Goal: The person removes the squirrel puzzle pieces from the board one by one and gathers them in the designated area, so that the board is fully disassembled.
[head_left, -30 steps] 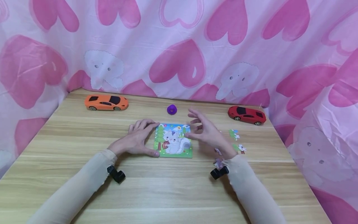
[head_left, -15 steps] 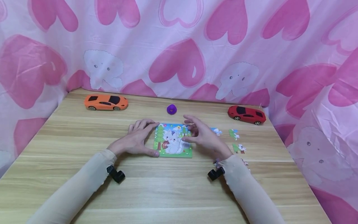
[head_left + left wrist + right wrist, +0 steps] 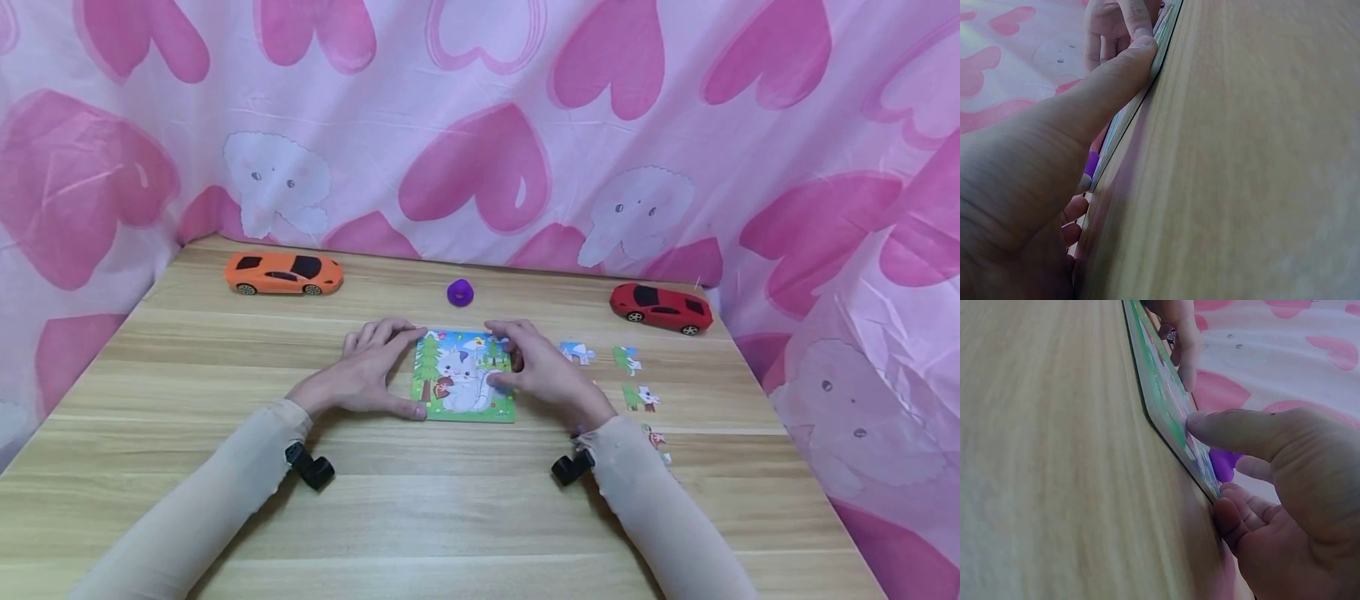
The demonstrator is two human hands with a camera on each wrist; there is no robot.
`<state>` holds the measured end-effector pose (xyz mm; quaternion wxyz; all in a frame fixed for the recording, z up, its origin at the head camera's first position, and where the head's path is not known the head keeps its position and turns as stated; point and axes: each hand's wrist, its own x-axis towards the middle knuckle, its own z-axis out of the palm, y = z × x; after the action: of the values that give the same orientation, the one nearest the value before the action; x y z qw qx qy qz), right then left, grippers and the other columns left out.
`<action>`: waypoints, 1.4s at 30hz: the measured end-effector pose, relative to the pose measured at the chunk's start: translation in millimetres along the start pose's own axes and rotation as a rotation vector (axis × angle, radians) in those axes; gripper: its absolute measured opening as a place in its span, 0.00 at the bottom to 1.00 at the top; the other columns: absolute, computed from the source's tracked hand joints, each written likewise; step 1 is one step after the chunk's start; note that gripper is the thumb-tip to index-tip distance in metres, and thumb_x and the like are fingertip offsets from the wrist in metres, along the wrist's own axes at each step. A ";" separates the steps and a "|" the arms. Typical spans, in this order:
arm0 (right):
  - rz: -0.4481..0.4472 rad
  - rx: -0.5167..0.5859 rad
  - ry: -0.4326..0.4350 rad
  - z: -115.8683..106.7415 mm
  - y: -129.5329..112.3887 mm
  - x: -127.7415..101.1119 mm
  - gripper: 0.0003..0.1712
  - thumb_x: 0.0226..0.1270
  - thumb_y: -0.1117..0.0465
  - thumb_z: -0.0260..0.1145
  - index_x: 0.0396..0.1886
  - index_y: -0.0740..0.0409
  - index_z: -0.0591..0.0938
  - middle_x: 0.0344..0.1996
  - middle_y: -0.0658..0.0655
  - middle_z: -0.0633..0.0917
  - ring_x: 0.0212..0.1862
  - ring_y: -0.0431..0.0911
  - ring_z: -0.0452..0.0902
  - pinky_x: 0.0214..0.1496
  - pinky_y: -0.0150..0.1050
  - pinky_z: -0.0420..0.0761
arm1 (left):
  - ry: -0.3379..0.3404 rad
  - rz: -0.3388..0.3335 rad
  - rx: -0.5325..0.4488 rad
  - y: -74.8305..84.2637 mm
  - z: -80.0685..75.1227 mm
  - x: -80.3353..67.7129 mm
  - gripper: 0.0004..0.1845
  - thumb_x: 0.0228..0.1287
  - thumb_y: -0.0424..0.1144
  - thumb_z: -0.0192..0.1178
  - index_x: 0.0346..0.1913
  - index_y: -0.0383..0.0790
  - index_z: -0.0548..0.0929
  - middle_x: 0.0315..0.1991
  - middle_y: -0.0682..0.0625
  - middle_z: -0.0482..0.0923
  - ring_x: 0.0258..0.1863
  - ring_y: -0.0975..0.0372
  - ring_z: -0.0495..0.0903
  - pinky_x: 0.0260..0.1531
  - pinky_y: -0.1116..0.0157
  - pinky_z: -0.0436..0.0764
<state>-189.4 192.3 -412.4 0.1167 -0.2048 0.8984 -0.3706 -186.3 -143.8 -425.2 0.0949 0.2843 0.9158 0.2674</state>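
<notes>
Bare fingers (image 3: pixel 390 333) of the left hand (image 3: pixel 365 372) lie straight against the left edge of the colourful square cat-picture puzzle board (image 3: pixel 463 377); the right hand (image 3: pixel 542 364) presses its right side, fingers seemingly slightly curled, flat on the wooden worktop (image 3: pixel 450 500).

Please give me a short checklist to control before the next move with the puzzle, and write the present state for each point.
1. Left hand steadies the puzzle board at its left edge, thumb and fingertips touching it: ok.
2. Right hand rests on the board's right side, thumb on the picture: ok.
3. Board lies flat on the table: ok.
4. Whether the piece under the right hand sits fully in its place: cannot tell, the fingers cover it.
5. Loose pieces lie right of the board, apart from it and not yet placed: not ok.
6. Purple toy, orange car and red car stand apart from the board: ok.
</notes>
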 end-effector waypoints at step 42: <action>-0.029 -0.020 -0.092 0.6 -0.7 2.7 0.28 0.80 0.59 0.74 0.74 0.37 0.80 0.72 0.51 0.65 0.69 0.52 0.69 0.76 0.56 0.73 | -0.005 -0.008 -0.002 0.3 0.4 0.3 0.72 0.46 0.75 0.83 0.90 0.47 0.60 0.84 0.43 0.56 0.78 0.43 0.55 0.67 0.43 0.57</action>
<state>-191.4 190.3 -412.5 0.1503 -0.2356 0.8926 -0.3537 -186.2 -143.3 -425.4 0.0984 0.2813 0.9164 0.2673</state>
